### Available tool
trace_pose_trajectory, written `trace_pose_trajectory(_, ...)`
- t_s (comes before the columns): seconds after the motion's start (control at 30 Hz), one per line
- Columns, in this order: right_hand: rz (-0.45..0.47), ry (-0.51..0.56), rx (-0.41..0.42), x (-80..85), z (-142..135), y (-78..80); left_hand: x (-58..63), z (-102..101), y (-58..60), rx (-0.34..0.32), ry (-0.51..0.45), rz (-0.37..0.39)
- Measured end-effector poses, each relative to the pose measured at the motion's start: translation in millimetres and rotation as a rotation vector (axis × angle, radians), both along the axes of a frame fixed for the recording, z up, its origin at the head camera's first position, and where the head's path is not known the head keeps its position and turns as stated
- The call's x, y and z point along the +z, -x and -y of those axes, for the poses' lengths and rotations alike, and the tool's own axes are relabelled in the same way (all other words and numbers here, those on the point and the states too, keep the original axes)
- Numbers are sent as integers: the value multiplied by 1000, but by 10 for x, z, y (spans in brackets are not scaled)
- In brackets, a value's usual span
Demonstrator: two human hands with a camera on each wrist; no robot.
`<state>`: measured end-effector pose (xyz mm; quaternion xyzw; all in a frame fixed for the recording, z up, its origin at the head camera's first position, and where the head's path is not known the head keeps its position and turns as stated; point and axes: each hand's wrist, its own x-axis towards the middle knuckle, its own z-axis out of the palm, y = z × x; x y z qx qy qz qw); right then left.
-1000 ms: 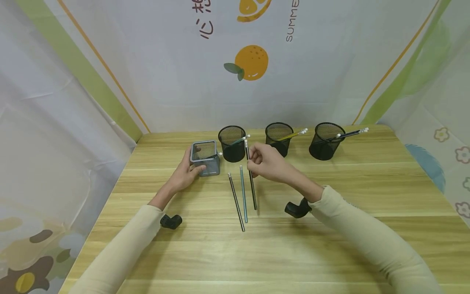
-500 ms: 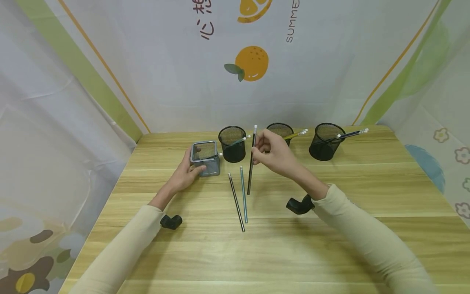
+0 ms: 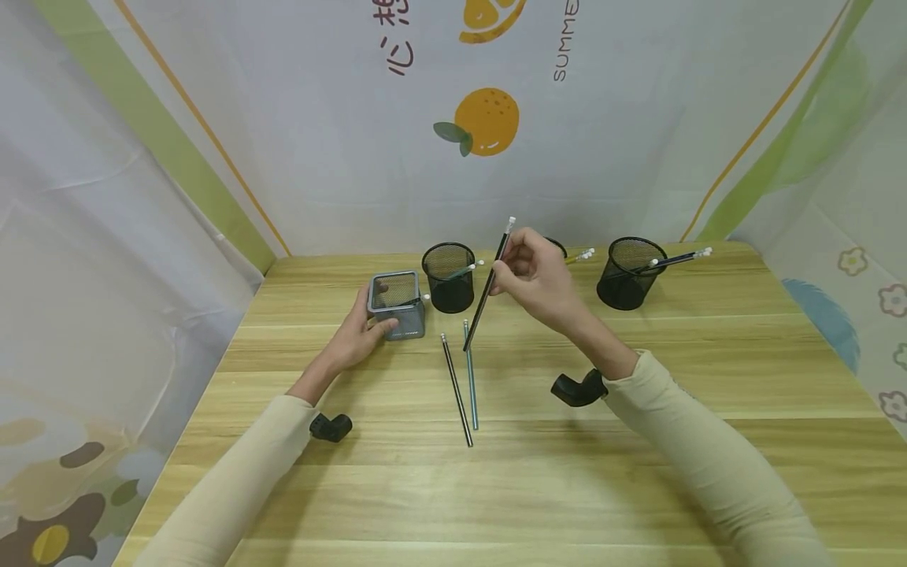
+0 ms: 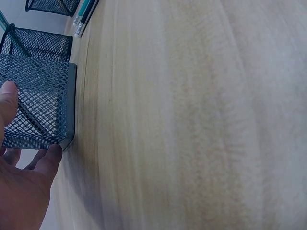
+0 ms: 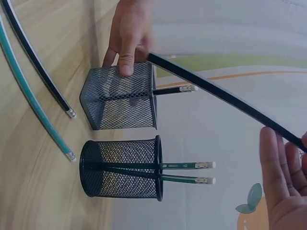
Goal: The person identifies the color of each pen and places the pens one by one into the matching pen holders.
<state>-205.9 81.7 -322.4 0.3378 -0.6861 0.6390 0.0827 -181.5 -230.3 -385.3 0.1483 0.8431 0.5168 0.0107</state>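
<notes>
My left hand (image 3: 349, 340) grips a grey square mesh pen holder (image 3: 404, 324) on the table, thumb on its front. One dark pencil (image 5: 168, 90) leans inside it, white eraser past the rim. Raised above the table, my right hand (image 3: 540, 277) pinches a black pencil (image 3: 483, 303) near its eraser end. That pencil slants, eraser up, its lower tip pointing left and overlapping a teal pencil (image 3: 472, 394) in the head view. Beside the teal one lies another black pencil (image 3: 457, 394). Right of the square holder stands a round black mesh pen holder (image 3: 451, 298) with two green pencils.
Behind my right hand, a second round holder (image 3: 558, 246) with yellow pencils is mostly hidden. Farther right stands a third round holder (image 3: 621, 287) with several dark pencils. A printed cloth (image 3: 354, 173) hangs behind the wooden table (image 3: 453, 504).
My right hand has lifted the black pencil up and away from me, and its lower tip has swung left. The left hand and the square pen holder have stayed put.
</notes>
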Motion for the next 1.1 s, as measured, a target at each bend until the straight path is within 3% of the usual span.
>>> trace_pose_trajectory(0.2, -94, 100, 9, 32, -3, 16, 4, -1, 4, -4, -5, 5)
trace_pose_trajectory(0.7, -191, 263, -20, 61, 92, 63, 4, 0, -2, 1, -7, 18)
trace_pose_trajectory(1.1, -205, 265, 16, -13, 245, 50, -1, 3, 4, -2, -25, 21)
